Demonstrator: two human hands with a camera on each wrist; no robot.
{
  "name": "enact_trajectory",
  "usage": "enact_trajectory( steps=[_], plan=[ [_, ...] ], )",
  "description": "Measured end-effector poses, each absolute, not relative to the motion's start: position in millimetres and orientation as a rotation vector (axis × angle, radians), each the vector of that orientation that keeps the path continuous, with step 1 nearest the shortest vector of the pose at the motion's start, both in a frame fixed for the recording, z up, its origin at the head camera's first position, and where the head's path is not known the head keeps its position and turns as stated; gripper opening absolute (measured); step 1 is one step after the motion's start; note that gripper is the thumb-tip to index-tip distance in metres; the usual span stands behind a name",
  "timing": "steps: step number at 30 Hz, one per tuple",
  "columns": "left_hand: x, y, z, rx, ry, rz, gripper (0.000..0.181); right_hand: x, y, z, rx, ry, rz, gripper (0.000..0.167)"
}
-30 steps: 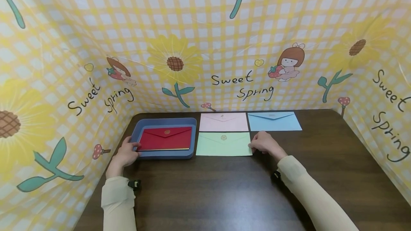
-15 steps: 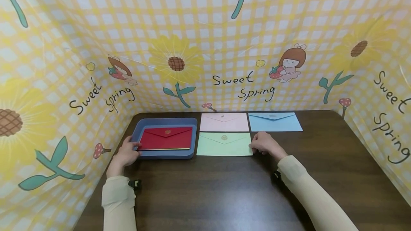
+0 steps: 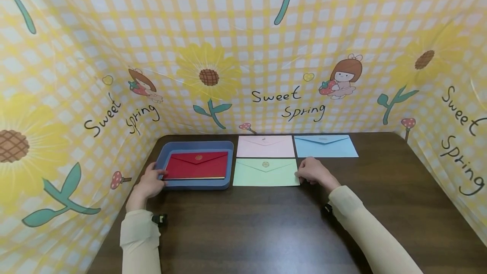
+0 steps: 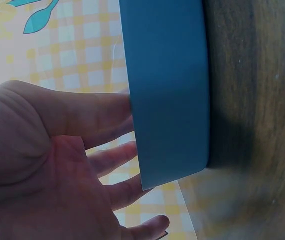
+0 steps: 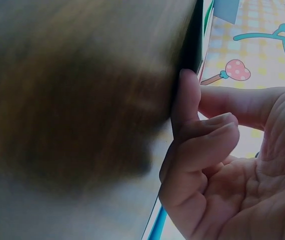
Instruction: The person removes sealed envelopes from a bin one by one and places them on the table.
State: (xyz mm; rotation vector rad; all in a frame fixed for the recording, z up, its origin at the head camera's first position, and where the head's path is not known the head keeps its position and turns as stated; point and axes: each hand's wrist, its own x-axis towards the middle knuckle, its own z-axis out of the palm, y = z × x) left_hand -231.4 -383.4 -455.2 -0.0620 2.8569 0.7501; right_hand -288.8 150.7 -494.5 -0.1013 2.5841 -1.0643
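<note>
Both hands (image 3: 150,182) (image 3: 315,170) have stayed at the tray (image 3: 198,184) and green envelope (image 3: 266,177).

"Sweet Spring" in black script (image 3: 277,95) on the checked cloth (image 3: 266,54) before you, the same two words repeated to your left and right, marks on the red envelope (image 3: 198,169), green envelope (image 3: 265,176), pink envelope (image 3: 265,151) and blue envelope (image 3: 328,149) too small to read

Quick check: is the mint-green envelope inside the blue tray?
No, the mint-green envelope lies outside, just right of the blue tray, while a red envelope lies inside it.
</note>
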Motion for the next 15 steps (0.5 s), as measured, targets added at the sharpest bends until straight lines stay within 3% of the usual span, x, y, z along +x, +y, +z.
enact_trajectory(
  steps=[15],
  plan=[
    [-232.8, -384.2, -457.3, -0.060, 2.869, 0.731, 0.043, -289.8, 150.0, -496.9, -0.077, 2.571, -1.069, 0.026]
  ],
)
